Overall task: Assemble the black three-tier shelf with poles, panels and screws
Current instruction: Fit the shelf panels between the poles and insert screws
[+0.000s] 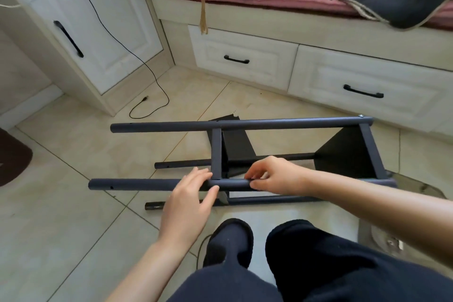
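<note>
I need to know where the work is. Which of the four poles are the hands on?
The near upper pole: both hands are on it at the middle panel's joint.

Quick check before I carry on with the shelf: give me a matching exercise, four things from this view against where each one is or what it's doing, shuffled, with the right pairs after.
Things:
1. left hand
2. right hand
3. silver screw
4. black cable

Places or states:
A. lies loose on the floor tiles by the white cupboard
B. sits at the far pole's right end
C. fingers straight, resting on the near pole left of the middle panel
D. fingertips pinching at the near pole right of the middle panel

Pairs: 1-C, 2-D, 3-B, 4-A
</note>
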Demonstrator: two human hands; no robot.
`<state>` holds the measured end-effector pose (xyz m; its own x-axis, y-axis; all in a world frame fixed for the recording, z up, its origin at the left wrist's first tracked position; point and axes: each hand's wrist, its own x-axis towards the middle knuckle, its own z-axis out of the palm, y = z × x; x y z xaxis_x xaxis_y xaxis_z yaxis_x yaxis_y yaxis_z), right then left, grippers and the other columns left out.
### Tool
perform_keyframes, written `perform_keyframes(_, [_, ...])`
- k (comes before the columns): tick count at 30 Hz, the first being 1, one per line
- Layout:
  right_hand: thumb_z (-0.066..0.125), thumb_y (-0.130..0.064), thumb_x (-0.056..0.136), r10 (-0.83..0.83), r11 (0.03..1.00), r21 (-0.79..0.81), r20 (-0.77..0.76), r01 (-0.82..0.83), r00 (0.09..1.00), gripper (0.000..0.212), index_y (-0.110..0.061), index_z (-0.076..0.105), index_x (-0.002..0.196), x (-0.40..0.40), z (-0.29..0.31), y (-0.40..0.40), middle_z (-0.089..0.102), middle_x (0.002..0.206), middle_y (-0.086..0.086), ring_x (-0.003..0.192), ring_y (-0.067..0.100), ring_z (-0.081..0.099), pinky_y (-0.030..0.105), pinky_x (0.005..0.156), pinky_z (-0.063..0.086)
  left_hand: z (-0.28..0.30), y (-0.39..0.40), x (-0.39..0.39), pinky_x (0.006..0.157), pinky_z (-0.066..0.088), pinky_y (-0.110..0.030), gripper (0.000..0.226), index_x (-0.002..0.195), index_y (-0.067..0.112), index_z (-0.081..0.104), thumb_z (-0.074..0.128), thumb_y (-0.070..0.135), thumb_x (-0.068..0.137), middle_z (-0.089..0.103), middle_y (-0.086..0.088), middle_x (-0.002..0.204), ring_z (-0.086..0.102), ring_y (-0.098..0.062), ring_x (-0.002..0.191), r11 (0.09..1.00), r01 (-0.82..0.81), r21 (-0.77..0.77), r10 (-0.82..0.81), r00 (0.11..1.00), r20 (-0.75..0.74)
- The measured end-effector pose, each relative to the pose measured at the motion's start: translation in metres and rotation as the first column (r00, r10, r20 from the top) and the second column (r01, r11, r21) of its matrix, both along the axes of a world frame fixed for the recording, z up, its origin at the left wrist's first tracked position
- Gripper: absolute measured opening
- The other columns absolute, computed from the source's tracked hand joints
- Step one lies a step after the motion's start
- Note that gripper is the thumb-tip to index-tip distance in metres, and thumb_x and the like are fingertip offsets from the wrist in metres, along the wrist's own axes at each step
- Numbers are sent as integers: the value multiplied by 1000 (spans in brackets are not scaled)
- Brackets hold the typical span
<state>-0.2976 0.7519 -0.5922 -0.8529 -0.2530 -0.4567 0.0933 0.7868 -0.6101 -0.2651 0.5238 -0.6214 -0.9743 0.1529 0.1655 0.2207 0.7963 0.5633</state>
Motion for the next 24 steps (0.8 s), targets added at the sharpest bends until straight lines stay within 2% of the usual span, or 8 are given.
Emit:
perform_keyframes(3, [59, -23, 93, 29, 998, 49, -50, -26, 998, 32, -24, 65, 125, 9, 3, -3, 68, 115, -3, 105, 17, 63, 28, 91, 49, 3, -4, 11, 84, 35, 2, 16, 106, 24, 70, 71, 17, 91, 69, 12, 107, 57, 10, 102, 978, -123, 169, 130, 991, -27])
perform_keyframes(6, [56, -17, 95, 32, 997, 74, -76, -26, 997, 35, -22, 62, 128, 13, 2, -5, 68, 121, -1, 112, 19, 62, 31, 98, 48, 5, -8, 19, 74, 40, -1, 11, 88, 26, 67, 71, 16, 90, 68, 14, 88, 58, 10, 92, 929, -232, 289, 236, 971, 19])
perform_keyframes(8, [54, -14, 95, 28, 997, 76, -81, -21, 996, 35, -21, 61, 129, 14, 1, -5, 67, 124, 0, 114, 20, 61, 30, 99, 48, 3, -8, 20, 67, 44, -8, 11, 81, 26, 66, 71, 23, 91, 70, 9, 81, 64, -2, 86, 871, -351, 344, 304, 935, 186])
perform_keyframes(10, [53, -12, 96, 25, 997, 70, -76, -20, 997, 36, -21, 61, 129, 15, 1, -3, 67, 126, 1, 115, 20, 61, 28, 98, 47, 0, -7, 16, 75, 50, -21, 14, 86, 20, 68, 68, 31, 94, 73, 1, 87, 69, -15, 92, 749, -516, 416, 290, 819, 495])
perform_keyframes(12, [53, -9, 96, 22, 998, 53, -63, -19, 998, 36, -21, 60, 130, 14, 0, -2, 66, 127, 2, 116, 19, 61, 26, 98, 46, -4, -1, 7, 95, 52, -36, 26, 102, 10, 65, 66, 36, 95, 72, -8, 104, 68, -25, 105, 524, -682, 511, 98, 644, 759])
perform_keyframes(14, [53, -8, 97, 16, 999, 32, -45, -14, 999, 36, -21, 59, 130, 14, -1, -2, 65, 129, 3, 118, 20, 60, 27, 100, 45, -6, 7, -3, 109, 44, -42, 40, 120, 5, 58, 66, 36, 95, 67, -11, 114, 63, -27, 115, 356, -747, 562, -52, 585, 809])
perform_keyframes(18, [50, -7, 97, 9, 1000, 6, -61, -8, 998, 39, -30, 59, 127, 16, -2, 1, 65, 124, -3, 114, 18, 60, 36, 103, 46, -10, 26, -22, 109, 39, -44, 53, 138, 4, 47, 66, 30, 96, 63, -15, 121, 62, -27, 106, 67, -830, 554, -102, 546, 831])
perform_keyframes(24, [46, -7, 98, -38, 999, 25, -183, 44, 982, 44, -41, 59, 124, 20, -2, 5, 62, 112, -13, 113, 21, 55, 40, 108, 35, -10, 34, -31, 117, 31, -47, 61, 150, 4, 36, 62, 23, 99, 53, -20, 142, 49, -35, 135, -9, -848, 529, -125, 526, 841])
